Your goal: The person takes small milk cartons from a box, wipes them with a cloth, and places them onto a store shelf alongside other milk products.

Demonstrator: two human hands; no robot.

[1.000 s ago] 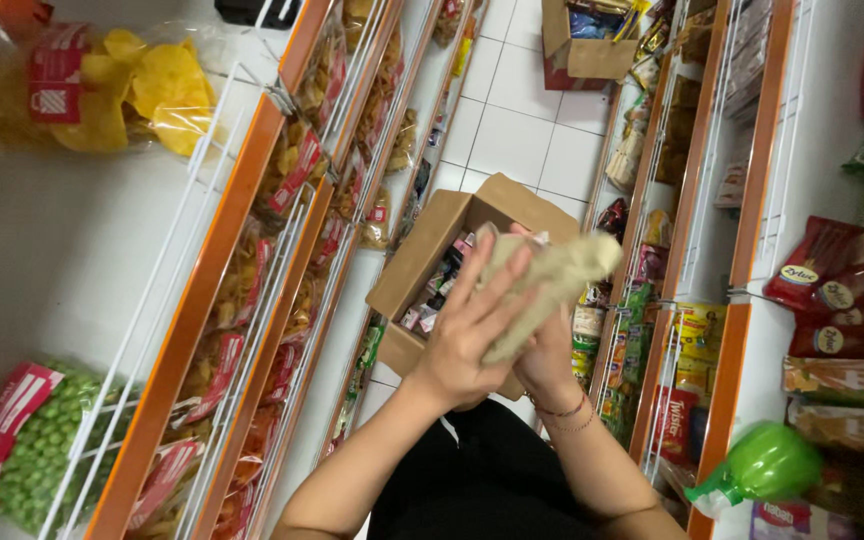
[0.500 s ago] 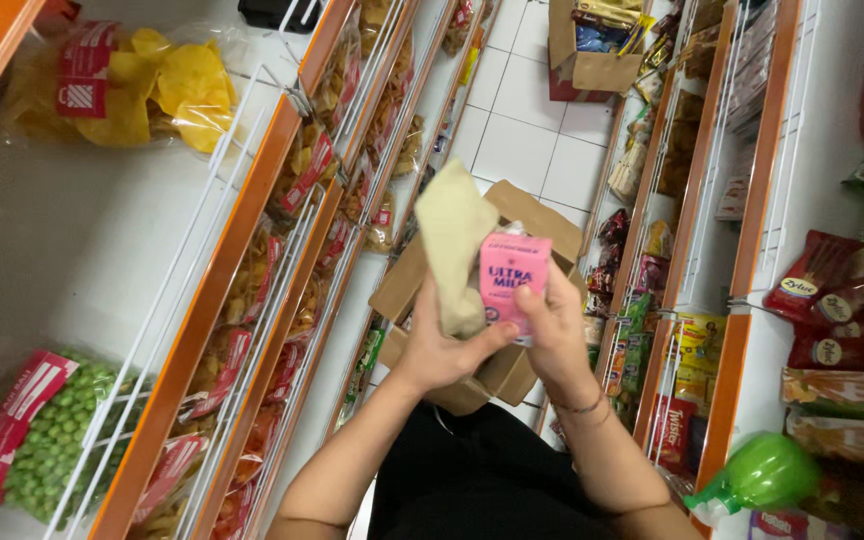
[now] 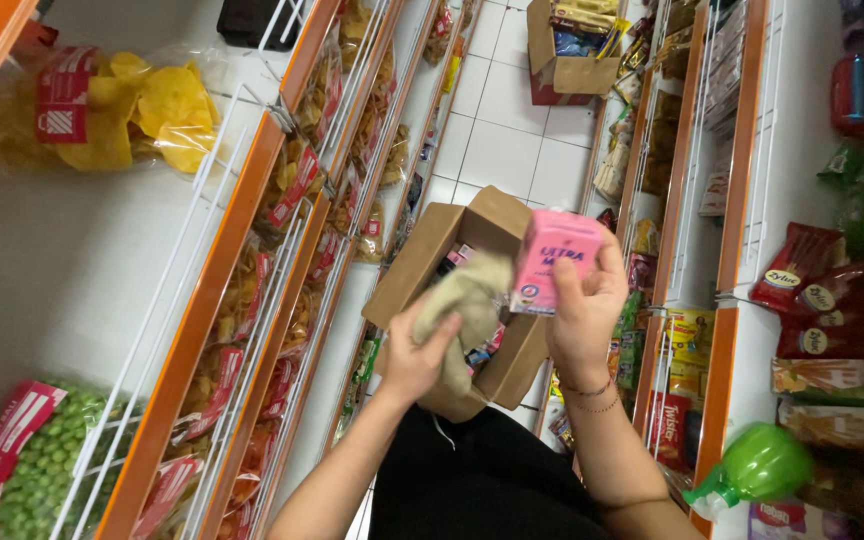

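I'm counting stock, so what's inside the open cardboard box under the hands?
Inside the cardboard box, a few small cartons show, pink and dark. The beige cloth in the left hand covers the rest, so no count is possible.

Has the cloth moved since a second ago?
Yes. The beige cloth in the left hand has dropped from beside the pink carton toward the open cardboard box.

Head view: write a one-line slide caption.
Left hand wipes a cloth against a pink carton held by the right hand.
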